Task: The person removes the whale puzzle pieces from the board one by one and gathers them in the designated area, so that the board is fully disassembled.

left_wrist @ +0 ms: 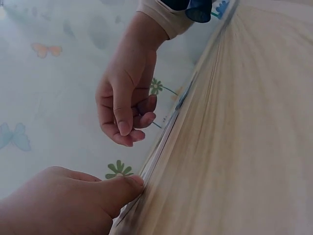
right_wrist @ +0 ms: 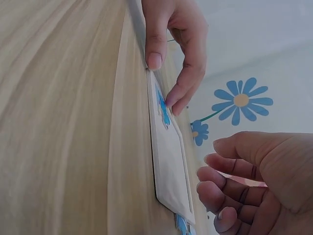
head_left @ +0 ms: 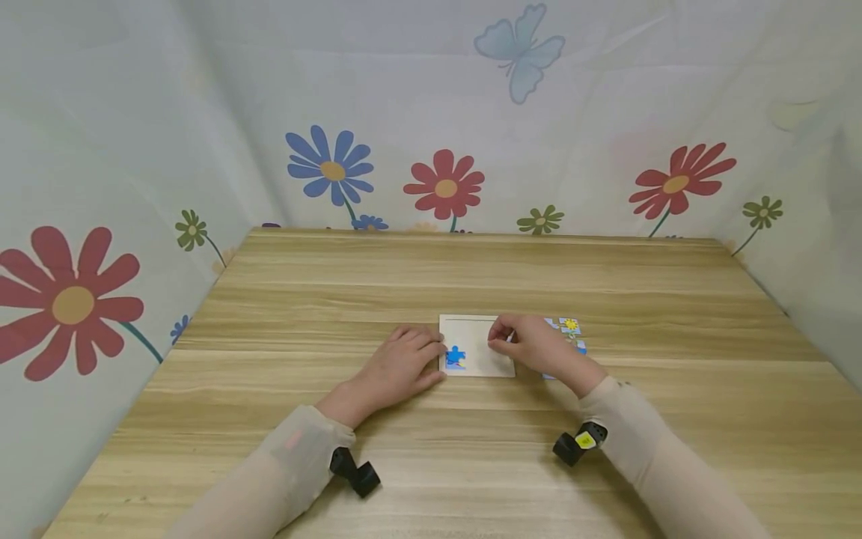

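Observation:
A pale puzzle board [head_left: 481, 359] lies flat on the table. A blue puzzle piece [head_left: 456, 356] sits in its near left corner, also seen as a blue piece [right_wrist: 162, 108] in the right wrist view. My left hand [head_left: 402, 365] rests at the board's left side, fingertips at the rim and thumb by the near corner. Over the right part of the board hovers my right hand [head_left: 532, 344], its fingers loosely bent. In the left wrist view the right hand [left_wrist: 126, 100] shows nothing between thumb and fingers.
Several loose puzzle pieces [head_left: 571, 326], one with a yellow flower, lie right of the board, partly hidden by the right hand. The wood-grain table [head_left: 404, 277] ends at a flower-printed cloth [head_left: 579, 150] at the back and sides.

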`<move>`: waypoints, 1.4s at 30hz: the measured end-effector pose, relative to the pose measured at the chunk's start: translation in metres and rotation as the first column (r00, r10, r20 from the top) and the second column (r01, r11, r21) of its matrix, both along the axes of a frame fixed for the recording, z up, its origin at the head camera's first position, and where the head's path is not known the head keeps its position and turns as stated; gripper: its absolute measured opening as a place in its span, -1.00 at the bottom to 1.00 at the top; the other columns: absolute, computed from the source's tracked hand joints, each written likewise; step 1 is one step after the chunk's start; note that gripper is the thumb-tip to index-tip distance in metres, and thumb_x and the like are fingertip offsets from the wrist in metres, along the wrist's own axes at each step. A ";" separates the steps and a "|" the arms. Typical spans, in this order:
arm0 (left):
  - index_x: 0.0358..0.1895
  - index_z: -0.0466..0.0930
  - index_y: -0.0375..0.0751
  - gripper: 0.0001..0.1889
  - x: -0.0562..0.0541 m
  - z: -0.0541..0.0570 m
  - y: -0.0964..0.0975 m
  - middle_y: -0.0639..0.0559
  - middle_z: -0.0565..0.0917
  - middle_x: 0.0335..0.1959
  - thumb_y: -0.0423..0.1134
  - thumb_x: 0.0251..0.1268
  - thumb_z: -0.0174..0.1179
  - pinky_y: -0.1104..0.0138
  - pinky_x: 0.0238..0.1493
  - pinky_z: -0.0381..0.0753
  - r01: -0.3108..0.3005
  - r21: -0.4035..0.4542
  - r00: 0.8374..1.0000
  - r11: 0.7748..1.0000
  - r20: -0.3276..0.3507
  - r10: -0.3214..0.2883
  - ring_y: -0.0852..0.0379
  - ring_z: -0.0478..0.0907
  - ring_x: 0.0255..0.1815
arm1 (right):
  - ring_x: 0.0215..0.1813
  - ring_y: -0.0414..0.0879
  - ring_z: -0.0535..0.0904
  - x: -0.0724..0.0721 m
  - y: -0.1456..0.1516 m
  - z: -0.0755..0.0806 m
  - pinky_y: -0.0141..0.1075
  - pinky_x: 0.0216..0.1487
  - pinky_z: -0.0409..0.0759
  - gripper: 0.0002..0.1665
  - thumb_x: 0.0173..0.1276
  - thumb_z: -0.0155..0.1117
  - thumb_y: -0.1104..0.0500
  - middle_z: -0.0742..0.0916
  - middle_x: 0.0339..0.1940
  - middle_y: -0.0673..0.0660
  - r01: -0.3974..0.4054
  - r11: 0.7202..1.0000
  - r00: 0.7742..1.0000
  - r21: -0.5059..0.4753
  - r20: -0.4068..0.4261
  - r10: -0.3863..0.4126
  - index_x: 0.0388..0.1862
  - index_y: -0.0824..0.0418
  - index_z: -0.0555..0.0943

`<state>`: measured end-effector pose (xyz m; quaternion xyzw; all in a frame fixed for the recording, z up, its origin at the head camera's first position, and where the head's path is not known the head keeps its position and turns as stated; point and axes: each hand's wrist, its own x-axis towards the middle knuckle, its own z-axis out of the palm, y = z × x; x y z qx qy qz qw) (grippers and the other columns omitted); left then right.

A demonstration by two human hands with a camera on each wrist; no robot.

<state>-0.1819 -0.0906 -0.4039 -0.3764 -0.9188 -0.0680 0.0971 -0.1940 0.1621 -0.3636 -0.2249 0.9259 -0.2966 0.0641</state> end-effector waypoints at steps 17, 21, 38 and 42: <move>0.10 0.57 -0.10 -0.57 -0.001 -0.004 -0.001 0.04 0.60 0.18 0.08 0.33 0.15 0.10 0.36 0.33 0.001 0.045 0.999 0.999 0.032 -0.003 0.07 0.45 0.28 | -0.41 -0.22 0.49 -0.006 -0.034 -0.011 -0.38 -0.30 0.48 -0.86 0.32 0.26 0.17 0.70 -0.40 0.03 -0.052 0.998 0.999 0.019 -0.011 0.052 -0.21 0.20 0.64; 0.08 0.58 -0.11 -0.59 -0.002 -0.004 0.000 0.04 0.60 0.17 0.07 0.33 0.15 0.09 0.35 0.34 0.000 0.052 1.000 0.999 0.030 -0.001 0.06 0.47 0.26 | -0.42 -0.22 0.51 -0.007 -0.039 -0.013 -0.37 -0.30 0.50 -0.85 0.30 0.26 0.21 0.69 -0.43 0.06 -0.078 0.997 0.997 0.017 -0.013 0.078 -0.21 0.26 0.65; 0.07 0.58 -0.12 -0.61 -0.002 -0.005 -0.002 0.01 0.61 0.16 0.04 0.32 0.17 0.09 0.34 0.35 -0.002 0.068 0.999 0.998 0.043 -0.001 0.03 0.49 0.23 | -0.37 -0.21 0.51 -0.008 -0.052 -0.016 -0.36 -0.28 0.49 -0.81 0.26 0.24 0.23 0.69 -0.40 0.03 -0.063 0.996 0.998 0.058 0.008 0.063 -0.16 0.23 0.66; 0.09 0.58 -0.12 -0.60 -0.002 -0.006 -0.003 0.01 0.60 0.17 0.05 0.33 0.16 0.07 0.34 0.35 -0.007 0.068 0.999 0.998 0.054 0.004 0.02 0.48 0.25 | -0.35 -0.21 0.52 -0.008 -0.054 -0.016 -0.35 -0.27 0.49 -0.82 0.26 0.25 0.22 0.69 -0.39 0.02 -0.064 0.995 0.998 0.074 0.004 0.064 -0.17 0.22 0.68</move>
